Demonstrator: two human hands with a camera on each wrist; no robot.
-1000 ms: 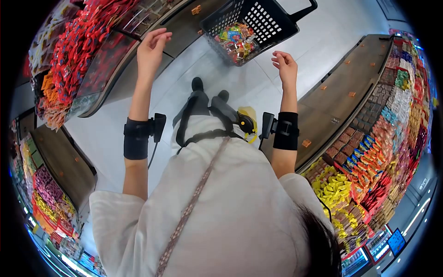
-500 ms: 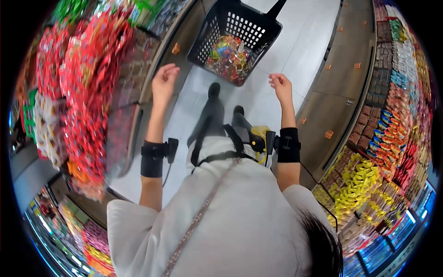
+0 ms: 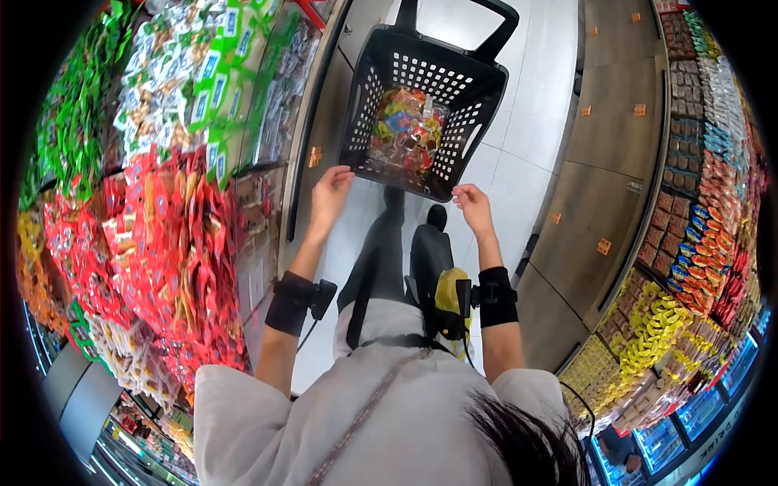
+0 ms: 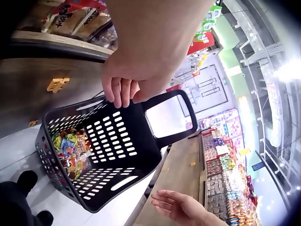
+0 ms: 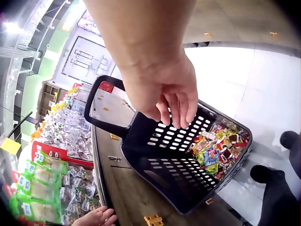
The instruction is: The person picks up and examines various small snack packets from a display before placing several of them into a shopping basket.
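Pale floor — both hands apart, loose

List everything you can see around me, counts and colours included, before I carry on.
Basket: one, black, ahead, with one handle
Wrapped sweets: many, mixed colours, inside basket
Red packets: many, left display
Green-and-white packets: many, upper left
Yellow packets: many, right display
Cabinets: brown, both sides, exact count unclear
Orange fittings: at least seven, on cabinets
Floor: white, between cabinets
Yellow item: one, at right hip, kind unclear
Armbands: two, black, forearms
Shoes: two, dark, on floor
Shirt: one, white, worn
Left grip: one, bare, near basket's rim
Right grip: one, bare, near basket's rim
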